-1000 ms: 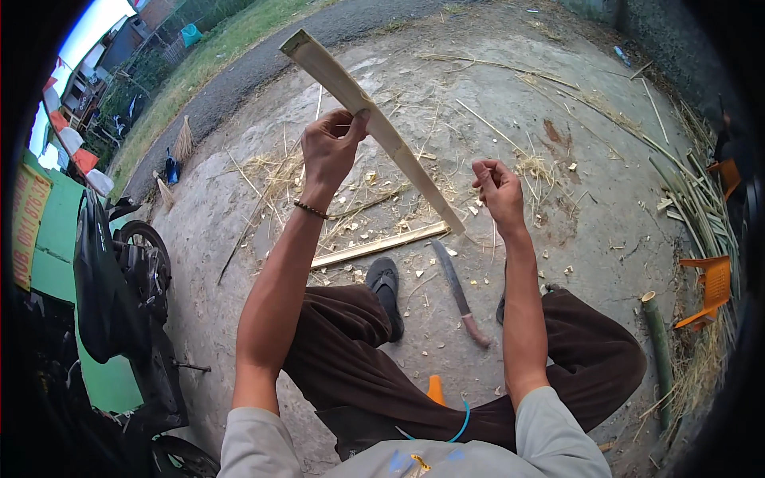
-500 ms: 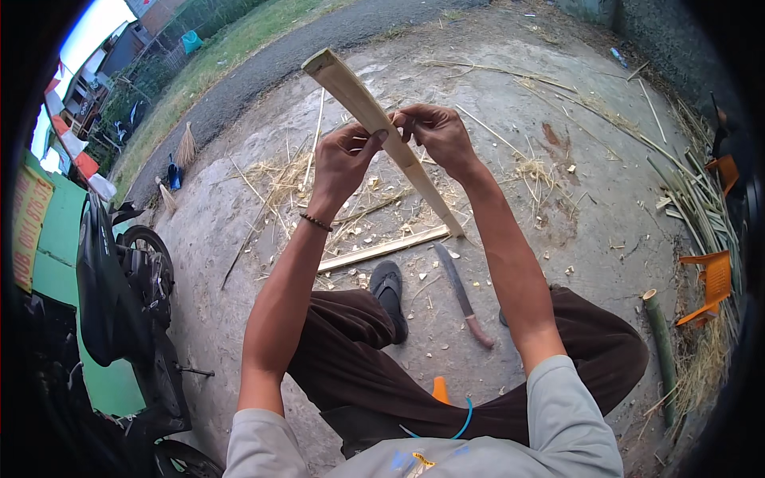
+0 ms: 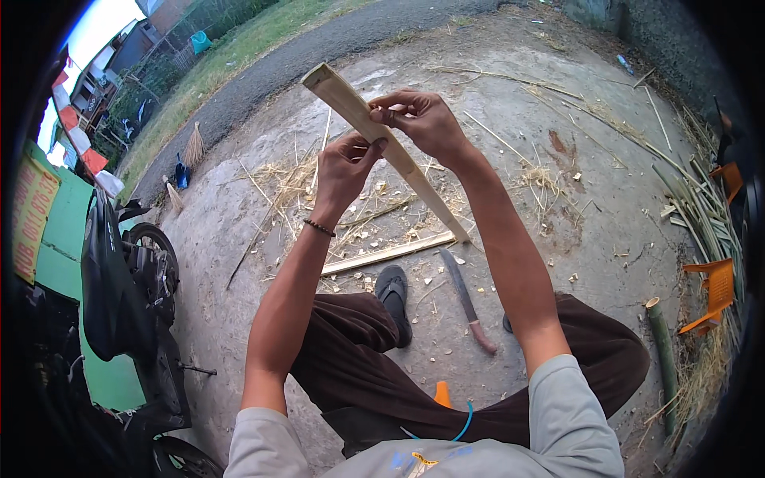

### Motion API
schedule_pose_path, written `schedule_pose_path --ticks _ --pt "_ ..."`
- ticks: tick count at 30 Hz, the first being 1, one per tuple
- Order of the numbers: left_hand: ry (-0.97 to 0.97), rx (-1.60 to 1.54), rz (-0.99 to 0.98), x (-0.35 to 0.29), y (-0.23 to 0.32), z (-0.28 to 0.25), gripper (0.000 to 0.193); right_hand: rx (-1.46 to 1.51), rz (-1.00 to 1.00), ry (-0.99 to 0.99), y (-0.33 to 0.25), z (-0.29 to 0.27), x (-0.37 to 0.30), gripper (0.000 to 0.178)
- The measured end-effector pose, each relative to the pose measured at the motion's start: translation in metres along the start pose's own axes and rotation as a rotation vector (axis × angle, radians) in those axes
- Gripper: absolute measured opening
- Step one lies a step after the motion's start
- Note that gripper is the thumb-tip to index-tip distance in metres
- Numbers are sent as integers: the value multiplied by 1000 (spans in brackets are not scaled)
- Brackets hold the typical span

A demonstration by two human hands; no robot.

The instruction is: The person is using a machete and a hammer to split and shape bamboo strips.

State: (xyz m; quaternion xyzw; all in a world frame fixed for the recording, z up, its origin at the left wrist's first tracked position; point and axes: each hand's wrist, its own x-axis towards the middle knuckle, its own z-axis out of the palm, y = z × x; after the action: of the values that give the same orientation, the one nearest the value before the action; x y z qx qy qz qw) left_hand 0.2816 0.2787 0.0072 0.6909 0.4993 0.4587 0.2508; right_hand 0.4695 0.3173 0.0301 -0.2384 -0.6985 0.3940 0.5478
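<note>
A split bamboo slat (image 3: 409, 171) stands tilted in front of me, its lower end down at the ground and its thick upper end leaning to the far left. My left hand (image 3: 344, 169) grips the slat's left edge, thumb on its pale face. Just above, the fingers of my right hand (image 3: 422, 126) are pinched together at the slat's face and right edge; whether they hold a small sliver cannot be made out. Another bamboo strip (image 3: 390, 252) lies on the concrete by the slat's foot. Near it rests a machete (image 3: 460, 293) with a brown handle.
Shavings and straw-like fibres (image 3: 291, 187) litter the concrete. A motorcycle (image 3: 119, 279) stands at left, brooms (image 3: 194, 147) beyond it. At right are a green bamboo pole (image 3: 663, 358), a bundle of strips (image 3: 701, 215) and an orange plastic piece (image 3: 712, 295).
My right hand has shifted left and slightly up, from the slat's right edge onto its face. The left hand keeps its grip, slightly lower. The whole view has shifted a little.
</note>
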Motion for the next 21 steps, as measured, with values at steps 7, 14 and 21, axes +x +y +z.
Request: schedule_pose_path --ticks 7,14,21 --pt "14 41 32 -1 15 8 24 274 37 196 20 2 -4 14" --pt "79 82 2 -1 -3 -6 26 257 215 571 121 -99 -63 17" --pt "176 83 -57 -2 -12 -13 23 -549 656 737 166 -266 -247 35"
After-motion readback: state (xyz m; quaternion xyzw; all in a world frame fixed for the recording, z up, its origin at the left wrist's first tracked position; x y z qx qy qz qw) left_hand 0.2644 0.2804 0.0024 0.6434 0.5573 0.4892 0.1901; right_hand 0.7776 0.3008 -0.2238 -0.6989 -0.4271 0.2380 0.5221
